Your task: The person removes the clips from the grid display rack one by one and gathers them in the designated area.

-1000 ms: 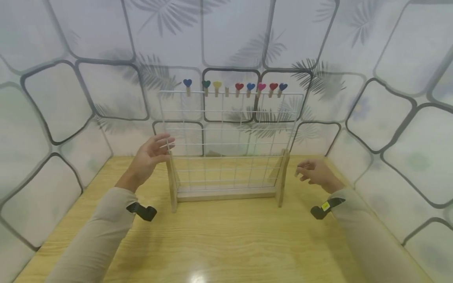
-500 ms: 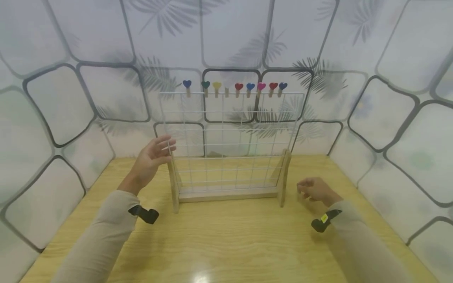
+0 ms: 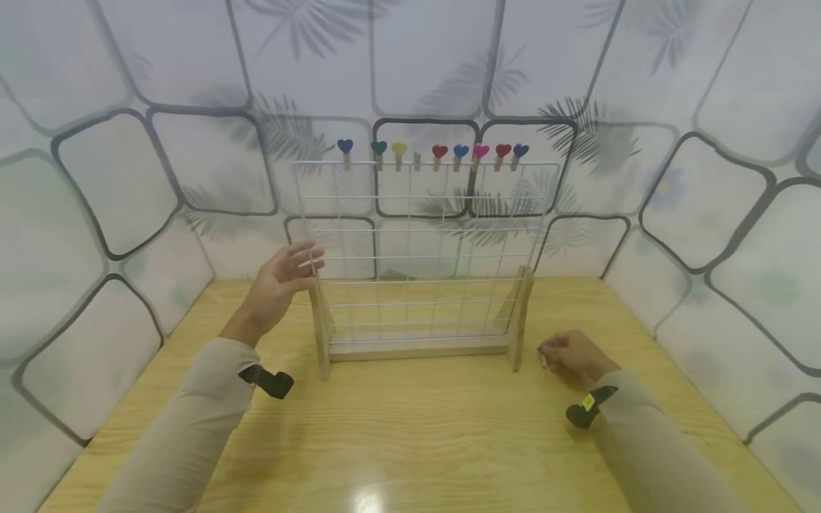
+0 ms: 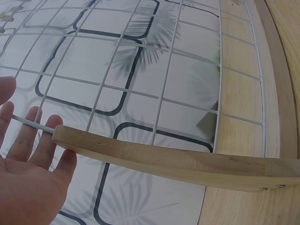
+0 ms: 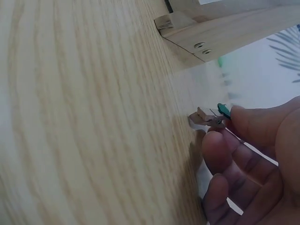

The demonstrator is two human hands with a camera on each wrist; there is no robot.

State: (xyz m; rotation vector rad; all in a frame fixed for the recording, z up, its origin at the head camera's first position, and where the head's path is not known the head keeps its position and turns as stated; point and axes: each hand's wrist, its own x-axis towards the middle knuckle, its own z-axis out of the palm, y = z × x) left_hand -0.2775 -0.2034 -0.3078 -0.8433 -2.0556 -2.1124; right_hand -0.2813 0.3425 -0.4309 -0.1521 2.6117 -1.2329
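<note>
In the head view, my left hand [image 3: 282, 278] rests at the left edge of a white wire grid rack [image 3: 410, 256]. The left wrist view shows its fingers [image 4: 30, 140] fairly straight, lying behind the side wire and beside the top of a wooden leg [image 4: 140, 154]; the thumb stands apart. Just above the tabletop, right of the rack, my right hand [image 3: 574, 353] pinches a small wooden clothespin [image 5: 208, 117] with a green top between thumb and index finger. Several heart-topped clothespins [image 3: 439, 152] line the top wire; one bare clothespin [image 3: 417, 162] shows no heart.
The rack stands on wooden legs [image 3: 521, 320] joined by a low crossbar [image 3: 417, 350]. Beneath is a wood-grain table [image 3: 410, 427]. Patterned panels [image 3: 423, 78] enclose the back and both sides. Each wrist wears a dark camera strap.
My right hand has come down toward the tabletop, with the clothespin at its fingertips. The left hand keeps its place on the rack edge, and the head view has shifted slightly.
</note>
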